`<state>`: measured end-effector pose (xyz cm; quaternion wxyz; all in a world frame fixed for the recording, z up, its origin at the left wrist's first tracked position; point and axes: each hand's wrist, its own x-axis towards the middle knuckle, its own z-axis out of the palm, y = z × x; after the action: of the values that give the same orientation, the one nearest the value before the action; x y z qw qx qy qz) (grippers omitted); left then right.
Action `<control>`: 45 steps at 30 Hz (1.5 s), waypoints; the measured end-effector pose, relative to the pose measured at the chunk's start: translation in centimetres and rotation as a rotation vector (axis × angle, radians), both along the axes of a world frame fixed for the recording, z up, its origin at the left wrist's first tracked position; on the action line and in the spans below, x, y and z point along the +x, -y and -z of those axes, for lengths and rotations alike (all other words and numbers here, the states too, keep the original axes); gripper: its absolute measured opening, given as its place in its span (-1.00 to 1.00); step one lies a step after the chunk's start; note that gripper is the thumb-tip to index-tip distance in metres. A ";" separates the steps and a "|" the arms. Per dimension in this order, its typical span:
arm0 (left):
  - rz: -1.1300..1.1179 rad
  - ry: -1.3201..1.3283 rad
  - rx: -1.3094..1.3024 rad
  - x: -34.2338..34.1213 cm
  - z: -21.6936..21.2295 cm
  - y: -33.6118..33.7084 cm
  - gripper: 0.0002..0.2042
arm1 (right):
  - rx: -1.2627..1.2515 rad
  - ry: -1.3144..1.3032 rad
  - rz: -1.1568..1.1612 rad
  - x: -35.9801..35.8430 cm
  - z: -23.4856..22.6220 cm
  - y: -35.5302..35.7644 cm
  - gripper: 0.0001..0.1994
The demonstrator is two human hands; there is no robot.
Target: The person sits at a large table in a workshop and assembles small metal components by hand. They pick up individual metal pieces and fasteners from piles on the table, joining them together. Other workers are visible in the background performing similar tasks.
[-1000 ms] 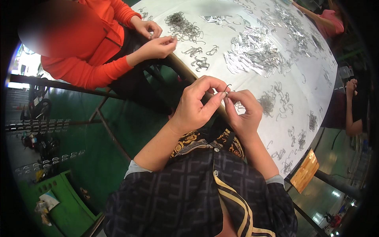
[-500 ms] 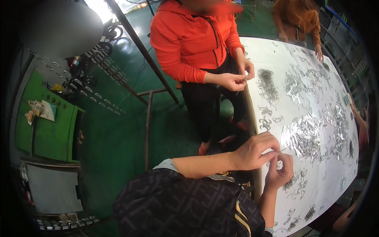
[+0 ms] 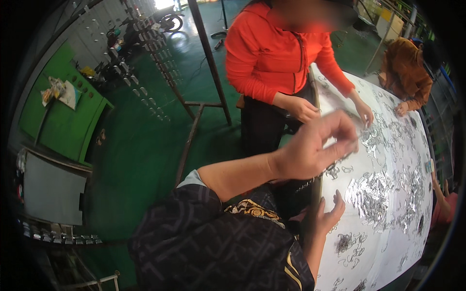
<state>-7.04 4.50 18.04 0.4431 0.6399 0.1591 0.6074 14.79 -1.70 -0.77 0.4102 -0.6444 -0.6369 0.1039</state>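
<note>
The right hand (image 3: 329, 216) rests flat, fingers apart, on the near edge of the white round table (image 3: 388, 252). Shiny silver metal clips (image 3: 374, 194) lie piled just beyond. The left hand (image 3: 315, 150), blurred, pinches together above them, maybe holding one. Farther off stands a person in an orange jacket (image 3: 272, 53).

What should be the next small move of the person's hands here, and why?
Probably lower the left hand toward the white table. It is lifted above the edge with fingertips pinched, its contents blurred, while the right hand rests open at the edge, near the heap of shiny metal clips.
</note>
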 end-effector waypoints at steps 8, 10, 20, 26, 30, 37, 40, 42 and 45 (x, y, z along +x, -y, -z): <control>-0.273 0.008 0.225 -6.9 -6.0 -0.3 -0.89 | -0.066 0.280 -0.023 -0.1 1.5 0.3 -0.27; -0.268 0.093 0.244 -8.8 -7.4 0.2 -0.85 | -0.103 0.353 -0.040 0.0 1.9 0.2 -0.20; -0.661 0.120 0.403 -19.8 -13.8 4.1 -0.83 | -0.209 0.545 -0.023 1.1 5.7 -0.4 -0.18; -1.127 -0.019 0.402 -26.3 -18.0 6.3 -0.86 | -0.131 0.497 -0.060 1.2 6.1 -0.2 -0.24; -1.400 -0.065 0.353 -31.4 -19.8 6.8 -0.86 | -0.109 0.497 -0.066 1.2 6.0 0.0 -0.24; -1.735 -0.145 0.323 -39.0 -24.3 9.3 -0.86 | -0.053 0.493 -0.085 1.4 6.3 0.0 -0.23; -1.783 -0.126 0.267 -42.5 -26.5 9.3 -0.84 | -0.051 0.480 -0.087 1.8 6.8 0.0 -0.23; -1.822 -0.066 0.213 -43.3 -27.2 8.4 -0.84 | -0.072 0.491 -0.067 1.9 6.8 0.0 -0.25; -1.838 0.023 0.172 -49.0 -29.7 8.9 -0.85 | -0.110 0.495 -0.066 1.5 6.4 -0.1 -0.27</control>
<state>-56.03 -4.37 47.76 -0.2609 0.2866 0.5546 0.7364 16.29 -1.62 -7.19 0.2025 -0.6504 -0.7321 -0.0094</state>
